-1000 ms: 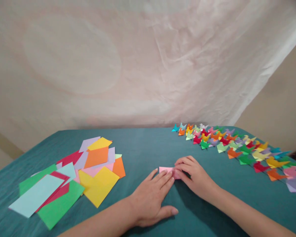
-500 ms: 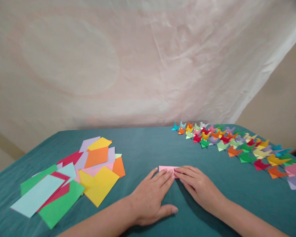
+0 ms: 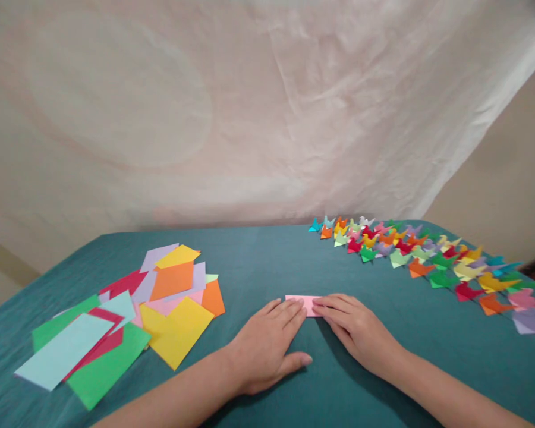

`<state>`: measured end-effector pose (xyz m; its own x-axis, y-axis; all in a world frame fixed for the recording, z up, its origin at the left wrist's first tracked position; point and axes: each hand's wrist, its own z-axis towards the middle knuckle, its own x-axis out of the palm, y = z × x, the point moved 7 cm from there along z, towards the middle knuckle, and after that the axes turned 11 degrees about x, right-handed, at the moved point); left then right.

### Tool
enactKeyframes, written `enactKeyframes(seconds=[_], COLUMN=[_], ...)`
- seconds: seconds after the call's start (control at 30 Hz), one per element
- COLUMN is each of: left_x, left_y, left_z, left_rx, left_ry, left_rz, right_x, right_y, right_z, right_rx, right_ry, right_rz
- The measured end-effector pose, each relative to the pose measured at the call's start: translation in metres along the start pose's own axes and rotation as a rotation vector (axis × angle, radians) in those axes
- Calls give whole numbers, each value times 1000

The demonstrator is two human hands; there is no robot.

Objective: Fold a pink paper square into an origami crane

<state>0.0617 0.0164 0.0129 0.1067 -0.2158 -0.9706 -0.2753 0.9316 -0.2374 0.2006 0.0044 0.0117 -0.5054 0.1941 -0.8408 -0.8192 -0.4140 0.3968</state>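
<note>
A small folded pink paper (image 3: 311, 305) lies on the green-blue cloth in front of me, its long side running left to right. My left hand (image 3: 271, 339) rests flat with fingertips on the paper's left part, thumb stretched away on the cloth. At the paper's right end my right hand (image 3: 356, 327) has its fingers together, gripping or pressing the edge; its thumb is mostly hidden beneath. Part of the paper is covered by the fingers of both hands.
Loose coloured paper sheets (image 3: 178, 330) lie overlapping on the left of the cloth-covered table (image 3: 258, 255). Rows of small folded paper birds (image 3: 421, 269) stand at the right and far right. A pale hanging sheet (image 3: 249, 119) closes off the back.
My left hand has slid slightly left along the pink paper, uncovering more of its middle. My right hand keeps its place at the right end. The whole view has shifted a little.
</note>
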Motion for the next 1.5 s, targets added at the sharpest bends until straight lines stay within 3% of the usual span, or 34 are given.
enactKeyframes(seconds=[0.8, 1.5], left_x=[2, 0], left_y=[-3, -3], left_z=[-1, -1], left_rx=[21, 24], left_ry=[31, 22], left_rz=[47, 12], right_x=[5, 8], right_y=[1, 12], right_z=[-2, -8], right_rx=[-45, -203], right_ry=[-25, 28], right_rz=[-155, -258])
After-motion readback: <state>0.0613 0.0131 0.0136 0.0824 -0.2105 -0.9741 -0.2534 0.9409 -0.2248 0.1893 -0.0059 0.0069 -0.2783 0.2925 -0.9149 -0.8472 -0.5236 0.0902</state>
